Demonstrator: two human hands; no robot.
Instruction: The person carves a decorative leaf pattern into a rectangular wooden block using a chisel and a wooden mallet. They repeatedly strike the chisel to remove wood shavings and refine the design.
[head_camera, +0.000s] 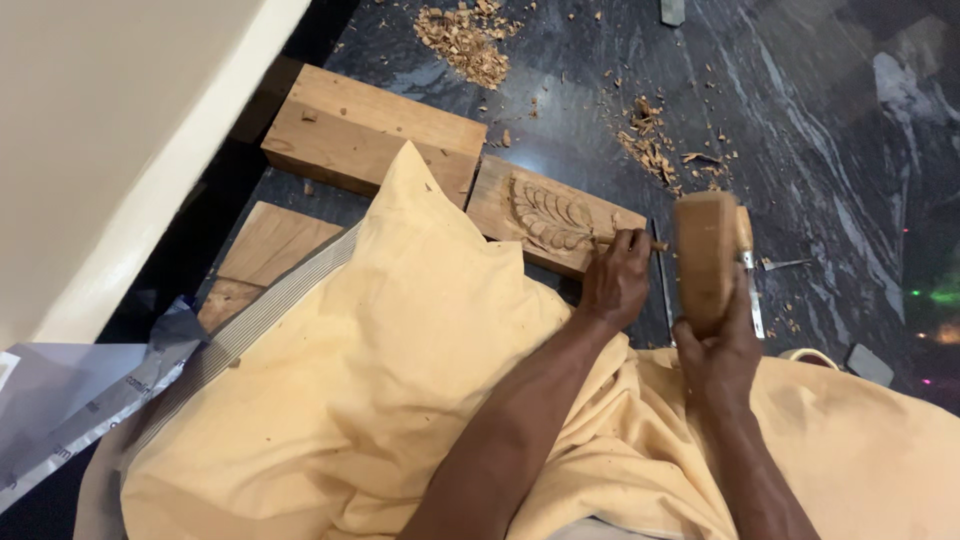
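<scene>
Carving is the step in hand, by the look of it: the left hand (615, 278) has its fingers curled shut around a slim chisel (655, 245), whose shaft pokes out past the fingertips toward the mallet while the cutting end is hidden under the knuckles, against the carved wooden panel (545, 215). That panel lies just beyond the left fingers, its leaf relief showing beside them, with one end tucked under the yellow cloth (380, 360) over the person's lap. The right hand (715, 350) grips a wooden mallet (705, 260) in a closed fist, the head raised above the fingers and close to the chisel's exposed end. Judging from this, the next strike calls for the mallet face to meet the chisel butt squarely, clear of the left fingertips. Wood chips (465, 40) lie well beyond both hands on the dark floor (830, 150), with plain timber blocks (370, 135) farther left
</scene>
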